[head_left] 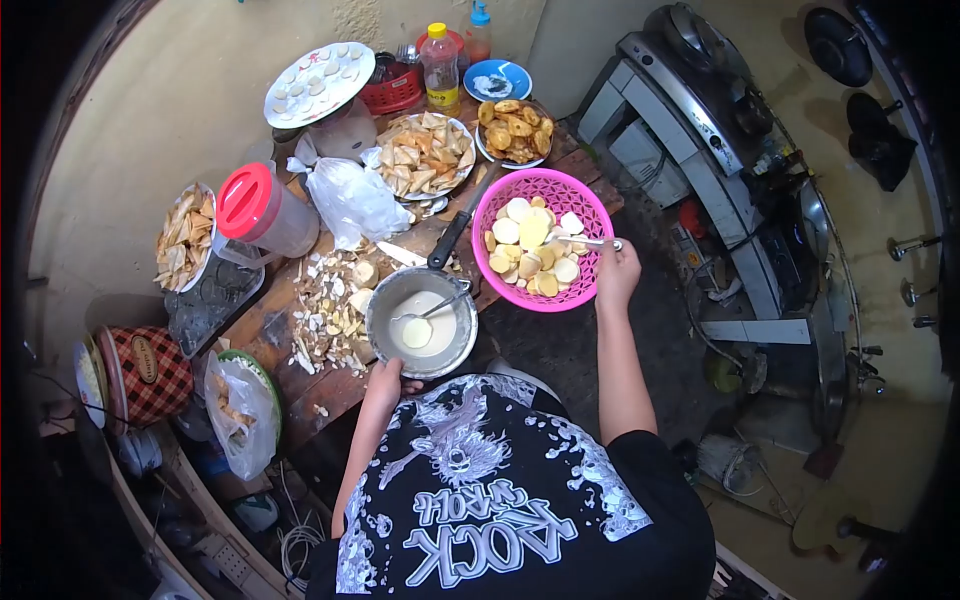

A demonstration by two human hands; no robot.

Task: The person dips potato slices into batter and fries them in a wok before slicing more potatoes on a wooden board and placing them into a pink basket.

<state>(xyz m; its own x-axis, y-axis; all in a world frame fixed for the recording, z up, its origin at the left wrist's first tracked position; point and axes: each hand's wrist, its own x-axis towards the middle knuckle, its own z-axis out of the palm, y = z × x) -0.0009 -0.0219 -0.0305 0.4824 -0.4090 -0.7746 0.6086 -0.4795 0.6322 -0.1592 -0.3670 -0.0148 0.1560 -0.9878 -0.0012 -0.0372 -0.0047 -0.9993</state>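
Observation:
My left hand [388, 381] grips the near edge of a metal pot [468, 345] that holds whitish batter, a spoon [437, 306] and a pale round slice [417, 332]. My right hand [617, 266] is closed on the handle of a light utensil [590, 240], its other end among the slices. Those pale yellow slices [535, 230] lie in a pink perforated basket [602, 212], right of the pot. Peelings [325, 320] are heaped left of the pot. A knife with a black handle [449, 241] lies just behind the pot.
Plates of folded pastries [425, 155] and fried pieces [515, 132] stand at the back, near an oil bottle [440, 75]. A red-lidded pitcher [275, 215], a plastic bag [350, 198] and a white plate [320, 85] are further left. A stove [690, 100] stands right.

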